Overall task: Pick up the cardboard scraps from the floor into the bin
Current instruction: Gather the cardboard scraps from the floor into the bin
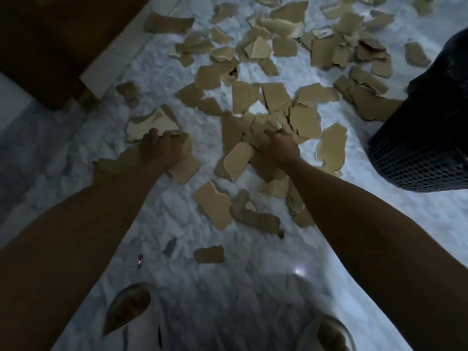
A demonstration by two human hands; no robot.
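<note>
Both hands down among cardboard scraps (253, 102) strewn over the marble floor (228, 287): left hand (162, 148) closed on a small bunch, right hand (279, 145) clamped on a thicker, overlapping stack. Bin (420, 148) stands far right. Risk: loose outer pieces may slide from the right-hand stack on lifting.
</note>
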